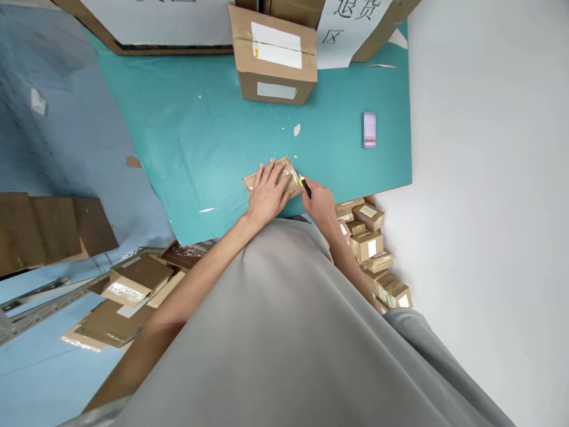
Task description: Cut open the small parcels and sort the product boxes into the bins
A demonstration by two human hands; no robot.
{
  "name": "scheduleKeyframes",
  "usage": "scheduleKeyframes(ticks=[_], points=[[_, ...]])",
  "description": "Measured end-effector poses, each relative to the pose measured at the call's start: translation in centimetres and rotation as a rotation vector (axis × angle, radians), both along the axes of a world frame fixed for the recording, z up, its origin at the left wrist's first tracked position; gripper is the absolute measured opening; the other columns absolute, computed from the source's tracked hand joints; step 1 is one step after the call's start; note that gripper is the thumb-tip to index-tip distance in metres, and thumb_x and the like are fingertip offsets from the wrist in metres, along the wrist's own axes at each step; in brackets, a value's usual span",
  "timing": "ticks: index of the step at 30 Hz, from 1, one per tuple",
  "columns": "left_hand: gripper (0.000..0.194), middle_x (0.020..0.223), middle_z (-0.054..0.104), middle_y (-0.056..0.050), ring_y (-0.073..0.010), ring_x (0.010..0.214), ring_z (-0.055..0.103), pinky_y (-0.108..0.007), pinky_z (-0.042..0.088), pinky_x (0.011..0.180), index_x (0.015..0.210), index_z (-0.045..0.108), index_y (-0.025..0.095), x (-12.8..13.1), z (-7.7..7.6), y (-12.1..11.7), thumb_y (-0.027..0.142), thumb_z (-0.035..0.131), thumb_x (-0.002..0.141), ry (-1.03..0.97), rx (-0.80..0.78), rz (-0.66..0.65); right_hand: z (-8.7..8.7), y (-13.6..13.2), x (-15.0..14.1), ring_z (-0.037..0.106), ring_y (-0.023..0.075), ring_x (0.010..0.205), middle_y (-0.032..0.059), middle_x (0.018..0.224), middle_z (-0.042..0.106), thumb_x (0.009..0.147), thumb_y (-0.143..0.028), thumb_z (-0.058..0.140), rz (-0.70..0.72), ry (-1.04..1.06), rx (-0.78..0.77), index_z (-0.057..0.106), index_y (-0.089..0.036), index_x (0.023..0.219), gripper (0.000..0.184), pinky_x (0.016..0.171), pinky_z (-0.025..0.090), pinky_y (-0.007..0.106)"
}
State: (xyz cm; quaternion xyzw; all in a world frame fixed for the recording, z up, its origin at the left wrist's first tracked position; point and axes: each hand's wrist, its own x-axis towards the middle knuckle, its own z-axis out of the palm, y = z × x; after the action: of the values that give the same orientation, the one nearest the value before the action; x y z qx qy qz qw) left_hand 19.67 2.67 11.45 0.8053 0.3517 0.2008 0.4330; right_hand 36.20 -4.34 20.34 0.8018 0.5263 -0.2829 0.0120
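Note:
A small, flat cardboard package (293, 185) with shiny clear tape lies at a slant near the front edge of the teal table (213, 136). My left hand (268, 193) rests flat on top of it, fingers spread, hiding much of its middle. In my right hand (320, 201) is a utility knife (305, 186) with a black and yellow handle, its tip at the right edge of the package. Whether the blade is in the cardboard is too small to tell.
A taped cardboard box (278, 74) with white labels stands at the table's back. Behind it, paper signs (342, 35) hang on larger boxes. A blurred small rectangular item (368, 130) lies at the right. Parcels (368, 244) are piled below right, and more cartons (133, 279) lie at lower left.

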Motion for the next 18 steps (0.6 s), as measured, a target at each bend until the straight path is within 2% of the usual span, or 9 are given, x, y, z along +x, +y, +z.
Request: scheduleKeyframes(ticks=[8,13,18], points=[[0.052,0.181,0.049,-0.010,-0.0403,0.178,0.025,-0.071,0.007,0.146,0.158,0.065,0.031,-0.5,0.1,-0.2,0.050,0.060,0.110,0.019,0.002,-0.005,1.2,1.2,0.0,0.075,0.0355,0.118,0.0190,0.140,0.078,0.119,-0.027,0.040,0.049,-0.035,-0.080,0.062,-0.018,0.163,0.050,0.099,0.053,0.039],[0.053,0.180,0.050,-0.010,-0.0397,0.178,0.025,-0.070,0.008,0.146,0.158,0.065,0.031,-0.6,-0.1,-0.2,0.053,0.060,0.111,0.015,0.008,0.006,2.0,1.0,-0.1,0.075,0.0362,0.116,0.0181,0.137,0.079,0.117,-0.026,0.042,0.068,-0.028,-0.099,0.062,-0.017,0.161,0.049,0.097,0.052,0.039],[0.053,0.183,0.046,-0.011,-0.0393,0.178,0.024,-0.069,0.009,0.146,0.160,0.064,0.028,-0.6,-0.2,-0.2,0.049,0.058,0.111,0.057,0.051,-0.024,2.3,0.9,-0.5,0.075,0.0364,0.121,0.0194,0.142,0.077,0.119,-0.027,0.039,0.073,-0.065,-0.132,0.058,-0.018,0.166,0.052,0.099,0.054,0.039]])
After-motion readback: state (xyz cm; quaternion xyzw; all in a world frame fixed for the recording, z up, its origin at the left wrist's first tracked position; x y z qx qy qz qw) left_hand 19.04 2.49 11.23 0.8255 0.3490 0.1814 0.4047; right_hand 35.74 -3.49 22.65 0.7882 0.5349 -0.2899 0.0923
